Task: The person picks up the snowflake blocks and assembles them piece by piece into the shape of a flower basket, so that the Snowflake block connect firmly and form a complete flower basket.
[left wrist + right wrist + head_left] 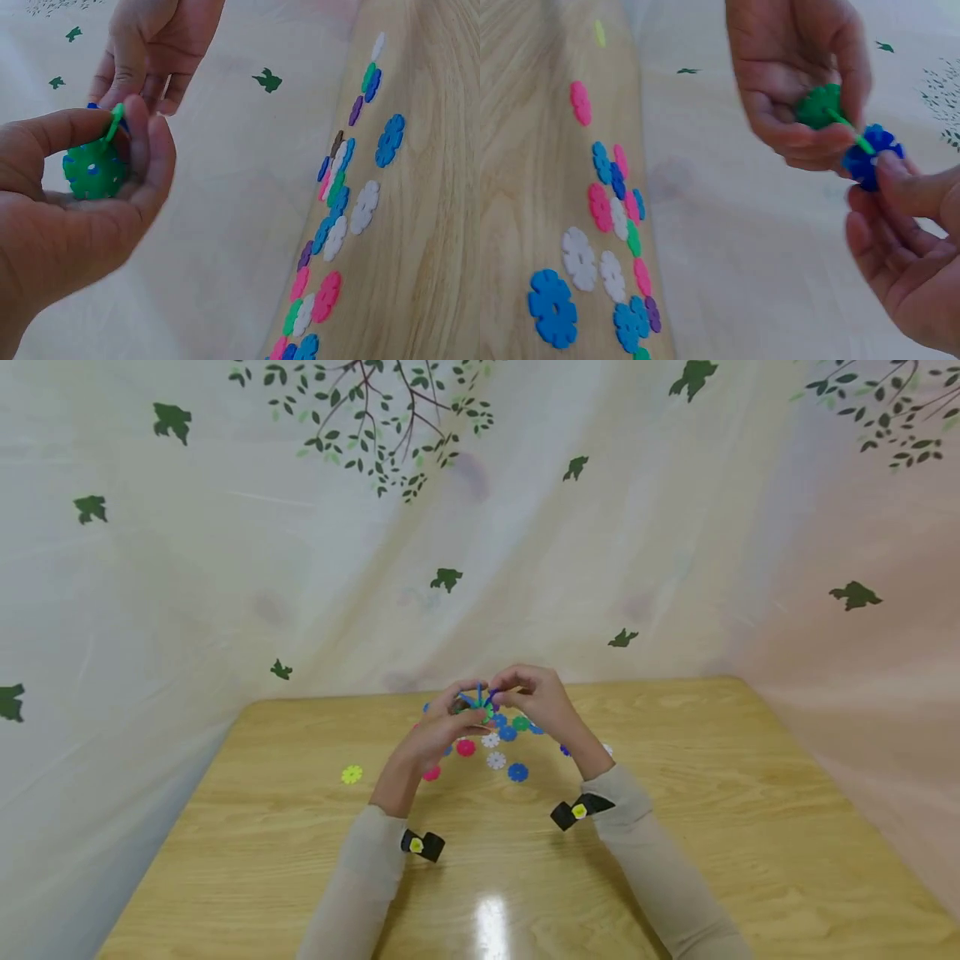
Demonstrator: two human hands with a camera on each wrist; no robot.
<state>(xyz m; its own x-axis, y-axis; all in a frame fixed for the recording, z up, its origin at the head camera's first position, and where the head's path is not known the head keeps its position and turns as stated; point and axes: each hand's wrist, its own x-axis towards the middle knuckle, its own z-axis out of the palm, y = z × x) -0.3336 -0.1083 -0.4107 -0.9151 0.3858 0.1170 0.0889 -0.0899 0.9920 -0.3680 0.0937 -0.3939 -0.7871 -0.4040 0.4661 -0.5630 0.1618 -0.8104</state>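
Note:
My left hand holds a small cluster of plastic snowflake discs above the table. In the left wrist view a green disc with blue bits in its slots sits between thumb and fingers, and a lighter green disc stands edge-on above it. My right hand pinches a dark blue disc between thumb and fingertips. That blue disc meets the outer end of the edge-on green one in the right wrist view. Part of the cluster is hidden by the left fingers.
Loose discs lie on the wooden table below the hands, among them a pink disc, a white disc and a blue disc. A yellow disc lies apart at left. A printed cloth hangs behind.

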